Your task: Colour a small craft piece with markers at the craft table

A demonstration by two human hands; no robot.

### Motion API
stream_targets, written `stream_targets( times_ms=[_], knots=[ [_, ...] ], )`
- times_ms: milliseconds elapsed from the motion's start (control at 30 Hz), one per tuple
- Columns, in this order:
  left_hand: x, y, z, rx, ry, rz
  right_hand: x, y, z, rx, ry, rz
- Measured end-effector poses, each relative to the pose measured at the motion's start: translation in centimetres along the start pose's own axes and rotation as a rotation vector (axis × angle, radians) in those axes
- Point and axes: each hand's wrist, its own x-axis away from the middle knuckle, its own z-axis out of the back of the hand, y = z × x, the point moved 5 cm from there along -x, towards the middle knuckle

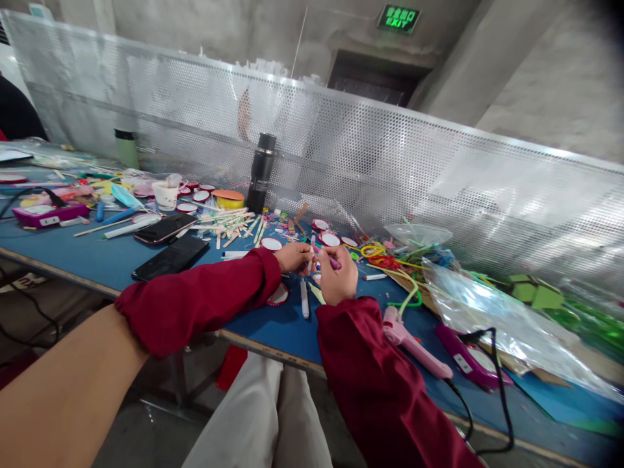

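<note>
My two hands meet above the blue table [263,328], close to each other. My right hand [340,276] is closed around a purple marker [333,262]. Pinched in my left hand [292,258] is a small, pale, narrow piece whose kind I cannot make out, close to the marker's far end. Just below them a white marker [305,299] lies on the table. A round white disc with a red rim [277,294] is partly hidden by my left sleeve. More such discs [330,239] lie behind my hands.
At right are a pink glue gun [414,344], a purple device [470,357] with a black cable and a clear plastic bag [468,299]. Two phones [170,257], wooden sticks [234,224] and a paper cup [166,195] sit left. A black bottle [262,172] stands before the perforated metal screen [370,149].
</note>
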Motion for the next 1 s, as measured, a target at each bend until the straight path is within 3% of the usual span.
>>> stream_targets(
  times_ms=[1000],
  knots=[
    [0.6,0.9,-0.1,-0.028,0.023,0.044,-0.2,-0.3,0.5,0.065,0.057,-0.001]
  ],
)
